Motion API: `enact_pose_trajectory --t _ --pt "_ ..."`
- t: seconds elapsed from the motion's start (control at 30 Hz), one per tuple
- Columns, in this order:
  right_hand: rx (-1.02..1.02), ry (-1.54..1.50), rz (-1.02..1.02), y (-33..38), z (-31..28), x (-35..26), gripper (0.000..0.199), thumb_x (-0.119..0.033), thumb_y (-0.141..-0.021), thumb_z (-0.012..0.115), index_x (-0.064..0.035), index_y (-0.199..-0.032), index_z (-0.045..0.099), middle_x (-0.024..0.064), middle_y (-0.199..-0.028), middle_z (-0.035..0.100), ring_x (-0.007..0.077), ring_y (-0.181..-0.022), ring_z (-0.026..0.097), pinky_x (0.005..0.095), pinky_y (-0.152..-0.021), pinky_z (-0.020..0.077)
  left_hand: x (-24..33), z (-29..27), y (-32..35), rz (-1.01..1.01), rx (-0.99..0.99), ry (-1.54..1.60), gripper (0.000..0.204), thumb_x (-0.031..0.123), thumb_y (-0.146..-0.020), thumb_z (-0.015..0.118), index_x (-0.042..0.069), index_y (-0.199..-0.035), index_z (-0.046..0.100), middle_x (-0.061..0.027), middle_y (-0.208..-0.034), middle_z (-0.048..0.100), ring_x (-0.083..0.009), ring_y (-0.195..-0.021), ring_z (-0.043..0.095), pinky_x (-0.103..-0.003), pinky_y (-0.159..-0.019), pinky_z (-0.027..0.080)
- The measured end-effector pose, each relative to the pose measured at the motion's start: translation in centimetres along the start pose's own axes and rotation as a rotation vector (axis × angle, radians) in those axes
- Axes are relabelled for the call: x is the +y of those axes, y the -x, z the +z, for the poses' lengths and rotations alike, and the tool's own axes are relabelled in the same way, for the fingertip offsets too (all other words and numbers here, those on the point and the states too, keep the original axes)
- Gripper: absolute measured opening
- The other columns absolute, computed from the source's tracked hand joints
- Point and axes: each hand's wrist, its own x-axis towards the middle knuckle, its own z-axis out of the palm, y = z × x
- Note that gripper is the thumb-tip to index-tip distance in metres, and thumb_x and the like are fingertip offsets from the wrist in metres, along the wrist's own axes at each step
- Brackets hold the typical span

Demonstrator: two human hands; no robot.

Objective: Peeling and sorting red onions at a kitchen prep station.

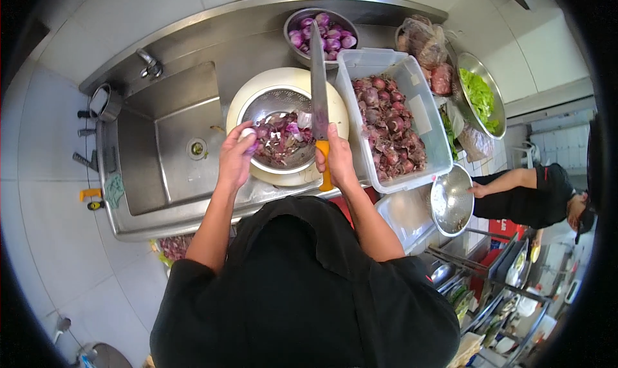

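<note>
My left hand (236,157) is closed around a small red onion (248,136), part of its pale end showing between the fingers. In my right hand (338,157) is a large knife (319,85), gripped by its orange handle, its broad blade pointing away from me. Between my hands a metal colander (257,104) holds onion skins and scraps (280,139). It rests on a round cream-coloured board (235,98). Just right of the knife, a clear plastic bin (421,110) contains many unpeeled red onions (389,123). Peeled purple onions (331,36) fill a metal bowl (290,30) at the back.
A steel sink basin (174,156) with a tap (150,64) lies to the left. At right are a bowl of lettuce (479,98), bagged food (428,43) and a metal bowl (450,201) touched by a co-worker's hand (478,189). Knives and tools hang along the left wall.
</note>
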Motion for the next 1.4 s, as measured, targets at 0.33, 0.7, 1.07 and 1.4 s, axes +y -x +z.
enact_pose_trajectory --t 0.33,0.7,1.07,1.4 --pt "0.117 -0.082 0.047 2.6 -2.5 -0.3 0.046 -0.050 -0.101 0.042 -0.0072 -0.090 0.054 0.0031 -0.057 0.048 0.0111 -0.044 0.046 0.0251 -0.043 0.0377 2.0 3.9 -8.1 0.046 -0.033 -0.176 0.035 0.010 -0.092 0.061 -0.003 -0.124 0.053 -0.0086 -0.104 0.062 -0.0157 -0.095 0.059 -0.032 -0.082 0.051" --pt "0.096 0.456 0.065 7.5 -5.1 -1.6 0.061 -0.025 -0.088 0.066 0.0002 -0.139 0.046 0.0271 -0.110 0.064 0.0311 -0.103 0.064 0.0366 -0.093 0.0457 2.1 14.8 -31.7 0.101 -0.152 -0.409 0.041 0.017 -0.090 0.064 -0.003 -0.125 0.055 -0.0141 -0.114 0.062 -0.0206 -0.103 0.061 -0.036 -0.093 0.048" --pt "0.434 0.534 -0.433 10.2 -8.4 -3.0 0.076 -0.009 -0.086 0.062 -0.0005 -0.150 0.022 0.0265 -0.114 0.060 0.0369 -0.100 0.063 0.0403 -0.084 0.0503 0.0 18.0 -10.6 -0.246 -0.807 -1.048 0.024 0.024 -0.092 0.062 0.001 -0.096 0.069 -0.0049 -0.087 0.068 -0.0123 -0.081 0.062 -0.028 -0.070 0.048" --pt "0.218 0.667 -0.471 10.8 -10.2 -5.5 0.085 -0.010 -0.081 0.065 -0.0009 -0.150 0.016 0.0280 -0.118 0.057 0.0443 -0.102 0.059 0.0482 -0.082 0.0510 -8.0 21.3 2.1 -0.519 -0.589 -0.539 0.031 0.015 -0.099 0.051 -0.003 -0.123 0.058 -0.0077 -0.113 0.065 -0.0151 -0.098 0.063 -0.029 -0.090 0.048"
